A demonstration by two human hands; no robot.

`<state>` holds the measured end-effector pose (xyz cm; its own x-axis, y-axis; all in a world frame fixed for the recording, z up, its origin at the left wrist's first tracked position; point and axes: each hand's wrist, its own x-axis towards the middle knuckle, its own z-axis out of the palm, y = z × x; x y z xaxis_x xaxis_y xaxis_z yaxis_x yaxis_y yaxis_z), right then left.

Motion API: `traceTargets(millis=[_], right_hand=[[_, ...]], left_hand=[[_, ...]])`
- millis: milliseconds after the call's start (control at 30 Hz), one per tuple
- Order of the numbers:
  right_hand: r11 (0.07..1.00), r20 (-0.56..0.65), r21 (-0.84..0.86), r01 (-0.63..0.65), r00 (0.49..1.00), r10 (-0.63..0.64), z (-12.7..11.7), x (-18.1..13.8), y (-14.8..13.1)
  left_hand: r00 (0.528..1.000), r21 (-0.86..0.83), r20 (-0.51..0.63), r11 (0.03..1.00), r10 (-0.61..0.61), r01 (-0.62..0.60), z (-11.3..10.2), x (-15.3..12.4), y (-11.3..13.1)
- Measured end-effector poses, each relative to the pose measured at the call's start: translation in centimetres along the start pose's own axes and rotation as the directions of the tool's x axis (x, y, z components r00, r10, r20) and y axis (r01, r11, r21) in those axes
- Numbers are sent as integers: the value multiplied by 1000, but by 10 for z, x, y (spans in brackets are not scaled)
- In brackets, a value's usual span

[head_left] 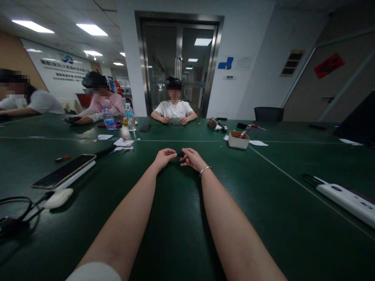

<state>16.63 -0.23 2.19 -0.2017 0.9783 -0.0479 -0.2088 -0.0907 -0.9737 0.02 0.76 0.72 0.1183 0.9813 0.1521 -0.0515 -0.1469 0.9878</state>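
Observation:
Out in front of me over the green table (178,218), both arms reach forward and the hands nearly meet. Between them is a small black object (180,154), too small and dark to name. My left hand (164,157) pinches its left end with thumb and fingertips. On its other end, my right hand (191,158) is closed too, lower fingers curled loosely beneath. A silver bracelet (205,170) circles the right wrist. The fingers hide part of the black object.
At left lie a phone (66,170), a white case (59,198) and black cables (20,218). Two water bottles (129,117) stand beyond. A small box (238,139) sits right of the hands, a white power strip (347,201) farther right. People (175,107) sit opposite and at left.

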Motion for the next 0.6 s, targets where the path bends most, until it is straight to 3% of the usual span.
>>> traceTargets(millis=[133,500,600], right_hand=[[999,1,17,32,999,-32,-1,-1,0],[1000,-16,10,-22,1000,22,0,0,0],[1000,3,8,21,1000,-21,-1,-1,0]], left_hand=[[1000,6,-5,1000,-1,1,-1,0,0],[1000,-22,-3,1000,-5,5,-2,3,-4],[1000,-36,-11,999,-11,10,-1,3,-3]])
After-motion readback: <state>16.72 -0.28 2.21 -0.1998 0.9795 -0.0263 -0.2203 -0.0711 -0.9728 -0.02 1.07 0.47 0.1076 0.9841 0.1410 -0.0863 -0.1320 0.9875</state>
